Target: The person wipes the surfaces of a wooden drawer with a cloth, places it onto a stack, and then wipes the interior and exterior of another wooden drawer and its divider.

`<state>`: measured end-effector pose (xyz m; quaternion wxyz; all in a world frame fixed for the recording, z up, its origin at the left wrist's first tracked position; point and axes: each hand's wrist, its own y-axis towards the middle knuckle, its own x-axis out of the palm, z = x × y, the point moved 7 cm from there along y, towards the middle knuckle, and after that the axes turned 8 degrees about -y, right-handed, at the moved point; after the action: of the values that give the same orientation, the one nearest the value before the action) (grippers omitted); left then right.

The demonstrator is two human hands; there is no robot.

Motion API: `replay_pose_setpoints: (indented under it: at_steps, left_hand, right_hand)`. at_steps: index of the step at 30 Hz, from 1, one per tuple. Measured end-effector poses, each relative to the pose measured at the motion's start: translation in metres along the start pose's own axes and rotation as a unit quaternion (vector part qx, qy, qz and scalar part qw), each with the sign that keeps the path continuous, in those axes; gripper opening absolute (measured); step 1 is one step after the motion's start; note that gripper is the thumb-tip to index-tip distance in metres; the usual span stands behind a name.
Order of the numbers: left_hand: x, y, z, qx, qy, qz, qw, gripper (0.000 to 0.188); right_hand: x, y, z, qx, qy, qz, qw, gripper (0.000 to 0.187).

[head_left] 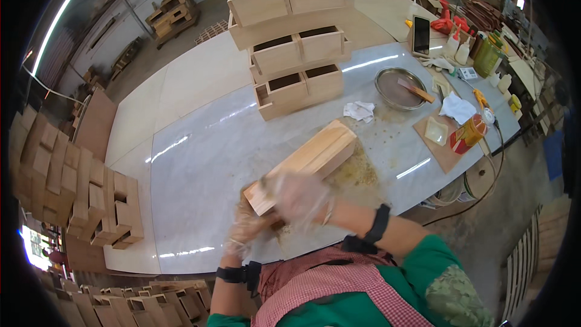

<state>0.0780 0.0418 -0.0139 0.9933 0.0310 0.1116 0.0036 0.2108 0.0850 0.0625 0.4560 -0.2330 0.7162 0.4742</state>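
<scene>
A long, pale wooden box point(315, 151) lies slantwise near the table's front edge, a smooth side facing up. My left hand point(247, 221), in a clear plastic glove, grips its near end from the left and below. My right hand point(301, 197), gloved the same way, is over the near part of the box. Motion smears its fingers, and whether they hold anything cannot be made out. Brown stains point(360, 172) mark the sheet covering the table beside the box.
Stacked wooden drawer units point(296, 54) stand at the back. On the right are a round metal pan point(399, 89) with a wooden-handled brush point(417, 91), a crumpled white cloth point(359, 111), a red-and-yellow can point(468, 135), bottles and a phone point(420, 35). Wooden boxes point(78, 188) are piled left.
</scene>
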Motion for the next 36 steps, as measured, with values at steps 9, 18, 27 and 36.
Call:
replay_pose_setpoints:
  at_steps: [9, 18, 27, 36]
  left_hand:
    - [0.016, -0.002, 0.016, -0.011, -0.11, 0.085, 0.99, 0.07]
    - [0.007, -0.005, 0.009, -0.005, -0.026, 0.077, 0.997, 0.065]
    - [0.008, -0.002, 0.0, 0.014, -0.055, 0.073, 0.996, 0.063]
    - [0.007, 0.003, 0.004, 0.032, -0.02, 0.058, 0.998, 0.065]
  right_hand:
    - [-0.024, -0.029, 0.155, 0.098, -0.294, -0.053, 0.949, 0.017]
    - [0.001, 0.008, 0.028, 0.012, -0.302, -0.013, 0.953, 0.018]
    - [-0.034, -0.036, 0.064, 0.113, -0.156, 0.07, 0.979, 0.016]
    - [-0.039, -0.058, 0.149, 0.215, -0.23, -0.012, 0.949, 0.012]
